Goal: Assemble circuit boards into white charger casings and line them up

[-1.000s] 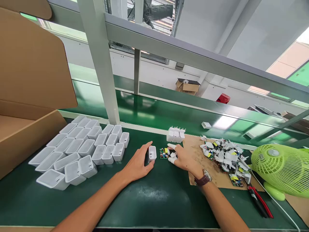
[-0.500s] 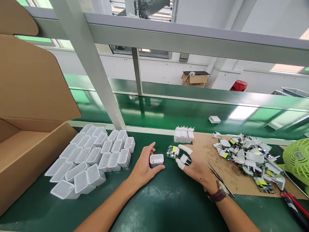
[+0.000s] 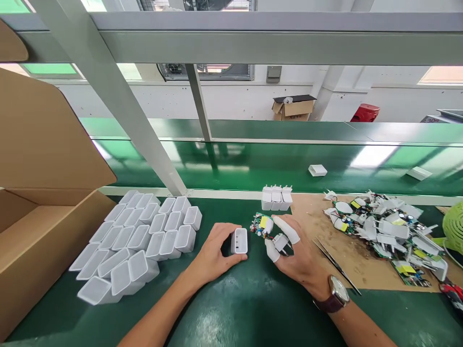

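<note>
"First item?"

"White case (image 3: 239,241), one, at mid-counter (image 3: 224,308), its opening upward. The left hand (image 3: 216,251) had its fingers closed on it, thumb on the near side."

"And beside it?"

"Circuit board (image 3: 261,225), one, a little to the right, joined to a white plug piece (image 3: 280,243). The right hand (image 3: 299,253) gripped the plug piece between thumb and finger, both in white finger covers (image 3: 287,229). Wristwatch (image 3: 339,289), one, same arm."

"Beyond the right hand?"

"Cardboard sheet (image 3: 307,212), one, bearing tweezers (image 3: 336,264) and a heap of boards and white parts (image 3: 387,231). Pliers (image 3: 455,295), partly in view, near its right edge."

"Behind the hands?"

"Pronged white cases (image 3: 276,197), a short row, just beside the sheet."

"Left side?"

"Open white cases (image 3: 144,236), many, packed close together, next to a large cardboard box (image 3: 54,241)."
</note>
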Demonstrator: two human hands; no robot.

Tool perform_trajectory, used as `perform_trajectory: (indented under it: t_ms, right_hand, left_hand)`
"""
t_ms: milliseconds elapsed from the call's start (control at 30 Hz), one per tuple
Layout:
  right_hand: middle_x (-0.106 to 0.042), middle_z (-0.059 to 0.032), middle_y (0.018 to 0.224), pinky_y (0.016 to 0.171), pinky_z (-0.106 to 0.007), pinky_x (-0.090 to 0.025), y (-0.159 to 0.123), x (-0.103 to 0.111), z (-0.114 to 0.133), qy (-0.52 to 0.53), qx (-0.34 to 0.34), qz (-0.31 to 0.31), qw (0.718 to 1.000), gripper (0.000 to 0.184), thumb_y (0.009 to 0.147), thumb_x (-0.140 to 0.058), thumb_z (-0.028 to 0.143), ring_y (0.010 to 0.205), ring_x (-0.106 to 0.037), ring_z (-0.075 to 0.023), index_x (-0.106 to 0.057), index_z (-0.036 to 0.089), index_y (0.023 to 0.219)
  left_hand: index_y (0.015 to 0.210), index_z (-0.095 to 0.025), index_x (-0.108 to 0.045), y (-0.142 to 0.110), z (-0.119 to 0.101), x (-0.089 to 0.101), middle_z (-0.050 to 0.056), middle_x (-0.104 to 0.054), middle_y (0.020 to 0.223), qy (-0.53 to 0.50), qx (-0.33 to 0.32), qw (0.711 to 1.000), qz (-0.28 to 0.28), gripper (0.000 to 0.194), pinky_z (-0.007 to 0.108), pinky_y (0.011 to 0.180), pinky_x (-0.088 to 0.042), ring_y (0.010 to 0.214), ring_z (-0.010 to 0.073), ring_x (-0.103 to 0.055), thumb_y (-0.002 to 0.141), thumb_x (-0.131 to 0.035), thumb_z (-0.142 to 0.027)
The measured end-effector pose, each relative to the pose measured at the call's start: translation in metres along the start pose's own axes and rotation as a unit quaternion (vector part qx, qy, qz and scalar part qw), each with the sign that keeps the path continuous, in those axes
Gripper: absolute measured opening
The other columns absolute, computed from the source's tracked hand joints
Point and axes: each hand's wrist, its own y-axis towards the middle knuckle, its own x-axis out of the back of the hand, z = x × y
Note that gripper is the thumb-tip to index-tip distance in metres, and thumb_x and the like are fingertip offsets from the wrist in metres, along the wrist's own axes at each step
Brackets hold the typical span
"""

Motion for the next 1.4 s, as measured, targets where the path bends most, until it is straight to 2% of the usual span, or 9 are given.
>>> perform_trajectory:
  t_ms: [33,100,233,367,933,1400]
  right_hand:
    - [-0.061,-0.014,0.13,0.103,-0.054,-0.054,0.0,0.0,0.005,0.013,0.014,0.012,1.0,0.071,0.088,-0.064,0.008,0.123,-0.058,-0.0306,-0.038,0.023,0.153]
    - [-0.063,-0.0136,0.13,0.101,-0.052,-0.056,-0.001,-0.002,0.013,0.025,0.043,0.045,0.998,0.074,0.088,-0.063,0.006,0.121,-0.059,-0.0299,-0.036,0.023,0.155]
    - [-0.064,-0.0143,0.129,0.098,-0.053,-0.058,-0.005,-0.007,0.02,-0.001,0.053,0.069,0.996,0.078,0.089,-0.059,0.004,0.119,-0.059,-0.0307,-0.031,0.023,0.159]
    - [-0.065,-0.0151,0.125,0.096,-0.052,-0.059,-0.005,-0.007,0.02,0.011,0.051,0.08,0.995,0.076,0.089,-0.058,0.005,0.118,-0.06,-0.0308,-0.031,0.021,0.158]
    - [-0.063,-0.0147,0.126,0.096,-0.052,-0.059,-0.005,-0.008,0.02,-0.033,0.042,0.105,0.993,0.078,0.089,-0.054,0.007,0.116,-0.06,-0.0317,-0.026,0.021,0.16]
    - [-0.063,-0.0149,0.125,0.095,-0.051,-0.06,-0.005,-0.006,0.019,-0.034,0.037,0.106,0.993,0.077,0.091,-0.054,0.006,0.115,-0.059,-0.0316,-0.024,0.021,0.161]
  left_hand:
    - [0.138,-0.029,-0.055,0.0,0.002,-0.002,0.009,-0.058,0.132,0.01,-0.021,0.999,-0.026,0.059,0.047,0.108,-0.05,0.123,0.0274,-0.057,0.086,-0.081,-0.036]
    - [0.145,-0.031,-0.05,-0.001,0.006,-0.005,0.01,-0.054,0.139,0.013,-0.05,0.997,-0.049,0.062,0.048,0.112,-0.048,0.129,0.0274,-0.054,0.09,-0.077,-0.034]
    - [0.151,-0.033,-0.045,-0.002,0.007,-0.008,0.01,-0.053,0.136,0.015,-0.083,0.994,-0.064,0.062,0.044,0.108,-0.053,0.125,0.0256,-0.058,0.094,-0.071,-0.03]
    - [0.15,-0.033,-0.045,-0.002,0.003,-0.009,0.01,-0.053,0.133,0.034,-0.099,0.992,-0.077,0.06,0.045,0.105,-0.055,0.124,0.0266,-0.058,0.095,-0.069,-0.028]
    - [0.15,-0.033,-0.045,-0.001,0.004,-0.012,0.011,-0.052,0.133,0.053,-0.106,0.991,-0.062,0.056,0.045,0.102,-0.057,0.123,0.0271,-0.058,0.098,-0.063,-0.025]
    - [0.15,-0.032,-0.046,0.0,0.005,-0.016,0.01,-0.051,0.133,0.051,-0.099,0.992,-0.06,0.057,0.045,0.105,-0.054,0.125,0.027,-0.056,0.096,-0.067,-0.028]
